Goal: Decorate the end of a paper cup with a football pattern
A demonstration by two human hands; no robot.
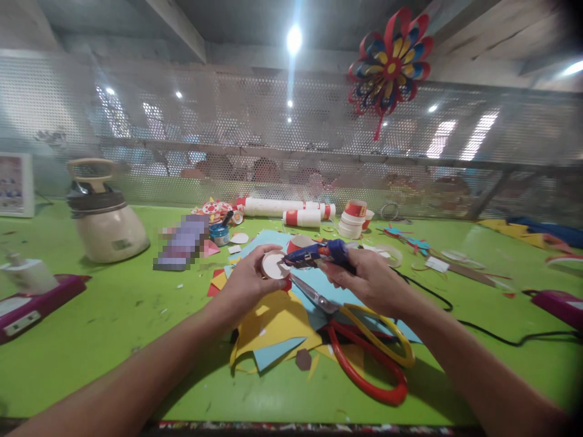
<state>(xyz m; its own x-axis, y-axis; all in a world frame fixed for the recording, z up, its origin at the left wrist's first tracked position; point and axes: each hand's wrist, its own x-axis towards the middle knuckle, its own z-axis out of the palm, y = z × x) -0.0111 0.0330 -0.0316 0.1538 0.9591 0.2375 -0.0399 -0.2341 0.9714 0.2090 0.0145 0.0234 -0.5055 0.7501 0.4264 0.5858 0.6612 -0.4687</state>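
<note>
My left hand (pixel 248 273) is closed round a small paper cup (pixel 274 267), its pale round end turned toward me. In my right hand (pixel 364 273) is a blue glue gun (pixel 314 254), its nozzle at the cup's round end; whether it touches I cannot tell. Below the hands lie large scissors (pixel 325 303) with one red and one yellow handle loop. Under them spread yellow paper (pixel 277 321) and light blue paper (pixel 319 279) pieces. Behind the glue gun a red and white cup (pixel 299 244) is partly hidden.
A beige jug (pixel 107 224) and a phone (pixel 182 243) stand to the left, near a purple power strip (pixel 40 303). Stacked paper cups (pixel 353 218) and a glue jar (pixel 219 234) are at the back. A black cord (pixel 492 338) crosses the green table (pixel 191 376) on the right.
</note>
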